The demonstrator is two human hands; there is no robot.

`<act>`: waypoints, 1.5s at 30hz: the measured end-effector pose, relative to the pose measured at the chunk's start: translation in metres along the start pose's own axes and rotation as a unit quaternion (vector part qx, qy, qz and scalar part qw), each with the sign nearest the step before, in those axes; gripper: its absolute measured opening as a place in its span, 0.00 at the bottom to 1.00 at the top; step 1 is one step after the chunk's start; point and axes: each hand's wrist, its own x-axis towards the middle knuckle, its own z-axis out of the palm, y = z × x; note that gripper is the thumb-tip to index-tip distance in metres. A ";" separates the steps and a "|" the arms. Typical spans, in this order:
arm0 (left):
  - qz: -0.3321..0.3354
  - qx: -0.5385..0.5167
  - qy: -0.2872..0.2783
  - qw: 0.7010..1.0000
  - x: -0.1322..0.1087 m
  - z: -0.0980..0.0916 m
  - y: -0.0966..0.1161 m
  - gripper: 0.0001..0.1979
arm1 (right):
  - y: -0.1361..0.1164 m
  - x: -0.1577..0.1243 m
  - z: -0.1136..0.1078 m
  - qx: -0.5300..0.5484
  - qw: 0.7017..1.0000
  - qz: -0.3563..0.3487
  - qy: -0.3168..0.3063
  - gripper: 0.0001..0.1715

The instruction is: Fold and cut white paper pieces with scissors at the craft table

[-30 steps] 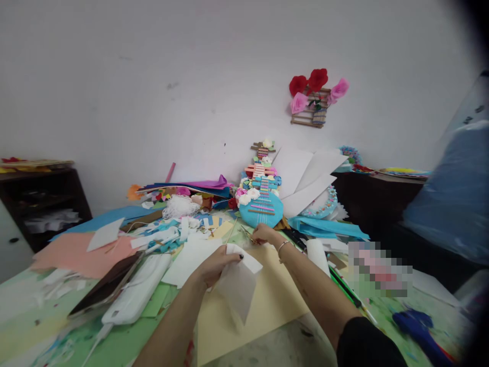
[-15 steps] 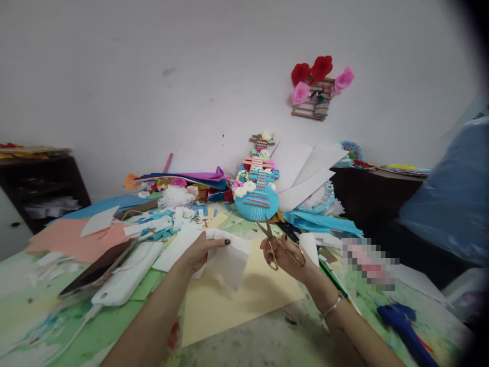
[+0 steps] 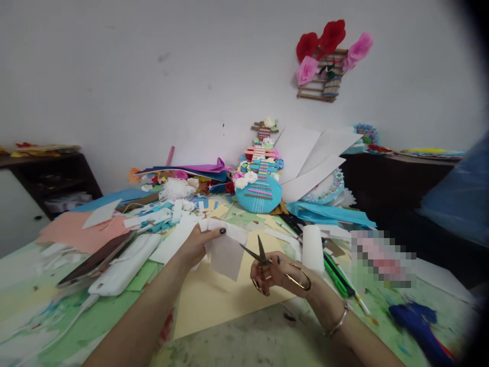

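Note:
My left hand (image 3: 198, 244) pinches a thin white sheet of paper (image 3: 226, 255) by its upper left part, thumb on top, and the sheet hangs down. In my right hand (image 3: 280, 275) is a pair of gold-handled scissors (image 3: 261, 255), fingers in and around the loops. The blades stand apart and point up and left, close to the sheet's right edge but with no paper visibly between them. Under both hands lies a cream sheet of paper (image 3: 214, 306) on the stained green table.
A white roll (image 3: 313, 248) stands right of my right hand, beside green pens (image 3: 338, 275). A blue glue gun (image 3: 416, 326) lies at the right. Left are a white power strip (image 3: 124, 267) and a phone (image 3: 91, 260). A blue paper guitar (image 3: 260, 196) leans at the back.
The scissors have turned from pointing up to pointing left, towards the white sheet, and my right hand has dropped slightly. The sheet now hangs flatter. The camera view has shifted a little.

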 end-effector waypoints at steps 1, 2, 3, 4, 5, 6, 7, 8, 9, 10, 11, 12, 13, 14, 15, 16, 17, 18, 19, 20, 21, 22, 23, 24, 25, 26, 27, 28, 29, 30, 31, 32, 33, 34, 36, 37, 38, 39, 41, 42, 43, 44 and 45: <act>0.001 0.005 -0.006 1.000 -0.001 0.001 0.000 0.14 | 0.000 0.000 0.000 -0.004 1.000 -0.001 -0.002 0.34; 0.002 0.009 -0.010 1.000 -0.002 0.002 0.000 0.14 | -0.001 0.000 0.001 -0.006 1.000 -0.004 -0.003 0.35; 0.002 0.013 -0.013 1.000 -0.002 0.003 0.000 0.14 | -0.002 0.000 0.001 -0.007 1.000 -0.006 -0.005 0.35; 0.001 0.017 -0.015 1.000 -0.003 0.004 0.000 0.14 | -0.002 -0.001 0.001 -0.006 1.000 -0.008 -0.008 0.36; 0.000 0.023 -0.018 1.000 -0.003 0.004 -0.001 0.14 | -0.003 -0.001 0.001 -0.005 1.000 -0.010 -0.010 0.36; -0.002 0.029 -0.019 0.999 -0.003 0.005 -0.002 0.14 | -0.003 -0.001 0.001 -0.004 1.000 -0.012 -0.011 0.36; -0.004 0.036 -0.019 0.999 -0.003 0.005 -0.002 0.14 | -0.004 -0.001 0.001 -0.003 1.000 -0.015 -0.008 0.35; -0.006 0.044 -0.018 0.999 -0.003 0.006 -0.003 0.15 | -0.004 -0.001 0.001 -0.002 1.000 -0.019 -0.007 0.34; -0.007 0.052 -0.017 0.999 -0.003 0.006 -0.004 0.15 | -0.005 -0.002 0.002 -0.001 1.000 -0.022 -0.006 0.32; -0.007 0.059 -0.014 0.998 -0.003 0.006 -0.005 0.15 | -0.006 -0.003 0.003 0.000 1.000 -0.024 -0.005 0.32; -0.009 0.067 -0.011 0.998 -0.003 0.006 -0.005 0.16 | -0.006 -0.003 0.004 0.001 1.000 -0.024 -0.004 0.31; -0.011 0.071 -0.009 0.997 -0.003 0.007 -0.006 0.16 | -0.007 -0.003 0.004 0.002 1.000 -0.024 -0.005 0.31; -0.015 0.074 -0.008 0.997 -0.003 0.007 -0.007 0.17 | -0.008 -0.003 0.005 0.004 1.000 -0.022 -0.007 0.32; -0.019 0.073 -0.008 0.997 -0.003 0.007 -0.008 0.17 | -0.008 -0.003 0.005 0.003 1.000 -0.019 -0.012 0.32; -0.023 0.071 -0.011 0.997 -0.003 0.008 -0.008 0.17 | -0.008 -0.003 0.005 0.003 1.000 -0.016 -0.016 0.32; -0.027 0.068 -0.016 0.997 -0.004 0.008 -0.009 0.17 | -0.008 -0.003 0.005 0.002 1.000 -0.016 -0.023 0.32; -0.030 0.065 -0.023 0.997 -0.004 0.008 -0.010 0.17 | -0.008 -0.003 0.005 0.002 0.999 -0.019 -0.028 0.32; -0.032 0.063 -0.031 0.997 -0.004 0.009 -0.010 0.16 | -0.007 -0.003 0.005 0.000 0.999 -0.023 -0.029 0.33; -0.034 0.062 -0.039 0.997 -0.005 0.009 -0.011 0.15 | -0.007 -0.003 0.005 -0.002 0.999 -0.028 -0.026 0.32; -0.034 0.061 -0.045 0.997 -0.005 0.010 -0.011 0.15 | -0.006 -0.003 0.005 -0.004 0.999 -0.034 -0.022 0.32; -0.032 0.060 -0.050 0.996 -0.006 0.011 -0.011 0.15 | -0.006 -0.003 0.005 -0.006 0.999 -0.040 -0.017 0.31; -0.030 0.058 -0.054 0.996 -0.006 0.012 -0.011 0.15 | -0.005 -0.003 0.005 -0.009 0.999 -0.044 -0.014 0.30; -0.029 0.058 -0.058 0.996 -0.007 0.013 -0.011 0.15 | -0.005 -0.003 0.005 -0.012 0.999 -0.044 -0.016 0.30; -0.028 0.057 -0.060 0.996 -0.008 0.014 -0.010 0.15 | -0.004 -0.003 0.005 -0.016 0.999 -0.043 -0.019 0.30; -0.028 0.057 -0.062 0.996 -0.008 0.015 -0.010 0.16 | -0.004 -0.003 0.005 -0.022 0.999 -0.039 -0.023 0.31; -0.027 0.056 -0.063 0.996 -0.009 0.016 -0.010 0.16 | -0.004 -0.002 0.005 -0.027 0.999 -0.034 -0.024 0.32; -0.026 0.055 -0.064 0.996 -0.009 0.016 -0.009 0.16 | -0.004 -0.002 0.005 -0.032 0.999 -0.028 -0.022 0.33; -0.024 0.054 -0.067 0.996 -0.009 0.017 -0.009 0.16 | -0.004 -0.002 0.005 -0.036 0.999 -0.023 -0.018 0.34; -0.022 0.054 -0.071 0.996 -0.009 0.017 -0.009 0.16 | -0.004 -0.002 0.005 -0.039 0.999 -0.022 -0.013 0.35; -0.020 0.054 -0.079 0.995 -0.010 0.017 -0.009 0.16 | -0.004 -0.003 0.005 -0.041 0.999 -0.023 -0.010 0.36; -0.018 0.056 -0.087 0.994 -0.010 0.017 -0.009 0.16 | -0.003 -0.003 0.005 -0.043 0.999 -0.025 -0.009 0.37; -0.016 0.057 -0.098 0.993 -0.010 0.017 -0.009 0.16 | -0.003 -0.003 0.005 -0.046 0.999 -0.028 -0.008 0.37; -0.013 0.058 -0.109 0.992 -0.010 0.017 -0.009 0.15 | -0.003 -0.003 0.004 -0.046 0.999 -0.028 -0.010 0.36; -0.009 0.057 -0.121 0.991 -0.011 0.017 -0.010 0.15 | -0.002 -0.003 0.004 -0.042 0.999 -0.028 -0.012 0.34; 0.000 0.051 -0.143 0.988 -0.011 0.018 -0.010 0.13 | -0.001 -0.002 0.003 -0.029 0.999 -0.024 -0.011 0.32; 0.006 0.048 -0.153 0.987 -0.011 0.018 -0.011 0.13 | 0.000 -0.001 0.002 -0.023 0.999 -0.021 -0.011 0.32; 0.010 0.045 -0.162 0.986 -0.012 0.018 -0.011 0.13 | 0.001 -0.001 0.002 -0.020 1.000 -0.019 -0.011 0.33; 0.013 0.042 -0.170 0.985 -0.012 0.018 -0.012 0.12 | 0.001 0.000 0.002 -0.020 1.000 -0.017 -0.012 0.34; 0.013 0.036 -0.184 0.982 -0.012 0.019 -0.013 0.13 | 0.001 0.000 0.001 -0.028 0.999 -0.022 -0.013 0.37; 0.012 0.032 -0.187 0.982 -0.012 0.019 -0.014 0.13 | 0.001 0.001 0.001 -0.032 0.999 -0.027 -0.014 0.37; 0.009 0.029 -0.187 0.982 -0.011 0.019 -0.015 0.13 | 0.002 0.001 0.001 -0.037 0.999 -0.031 -0.015 0.38; 0.006 0.027 -0.183 0.983 -0.011 0.019 -0.015 0.14 | 0.002 0.001 0.001 -0.041 0.998 -0.034 -0.017 0.38; 0.001 0.028 -0.177 0.984 -0.011 0.019 -0.015 0.14 | 0.002 0.001 0.001 -0.044 0.998 -0.036 -0.019 0.38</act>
